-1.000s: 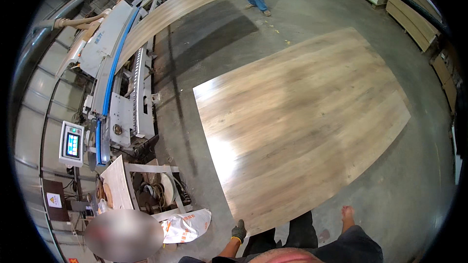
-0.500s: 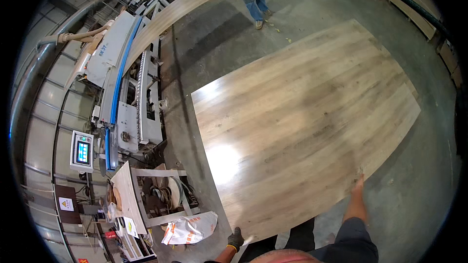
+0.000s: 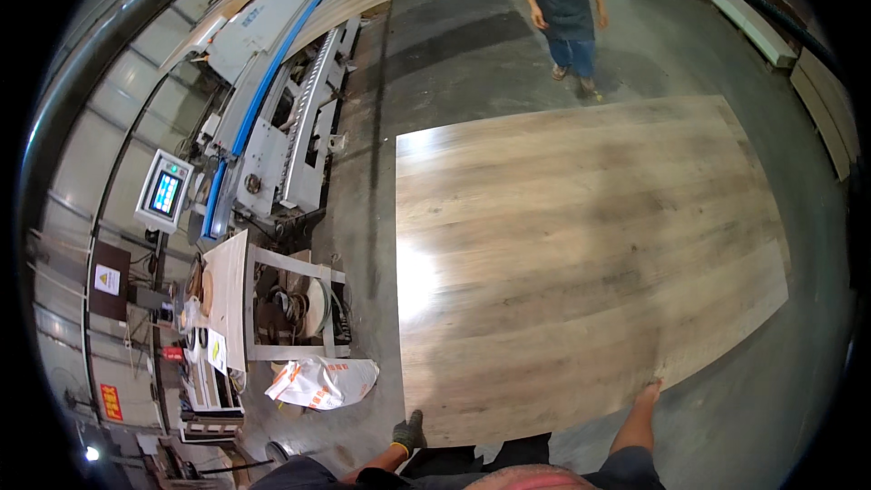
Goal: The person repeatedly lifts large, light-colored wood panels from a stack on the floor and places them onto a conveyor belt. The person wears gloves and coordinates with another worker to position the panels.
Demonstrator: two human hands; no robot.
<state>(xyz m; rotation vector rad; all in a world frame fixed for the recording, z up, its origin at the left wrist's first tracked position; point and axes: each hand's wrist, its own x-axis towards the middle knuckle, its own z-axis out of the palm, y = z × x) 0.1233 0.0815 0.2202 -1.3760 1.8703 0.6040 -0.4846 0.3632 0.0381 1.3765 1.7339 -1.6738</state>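
Observation:
A large wood-grain panel [image 3: 581, 263] in pale brown and grey stretches out in front of me, with light glaring off its left side. At its near left corner my left hand [image 3: 408, 433], in a dark glove with a yellow cuff, is closed on the edge, its thumb side on top. My bare right hand [image 3: 649, 392] grips the near edge farther to the right. The fingers of both hands are partly hidden under the panel. What bears the panel's far side cannot be seen.
Beyond the panel stands a person in a dark apron [image 3: 570, 0]. Along the left runs a long machine [image 3: 263, 91] with a blue rail and a lit control screen [image 3: 166, 192]. A small bench [image 3: 295, 263] and a white sack [image 3: 325, 383] are nearer. Stacked boards [image 3: 821, 100] line the right.
My view has swung left, and the panel has turned so its far edge lies more level. The person beyond it has come nearer. Both hands keep their hold.

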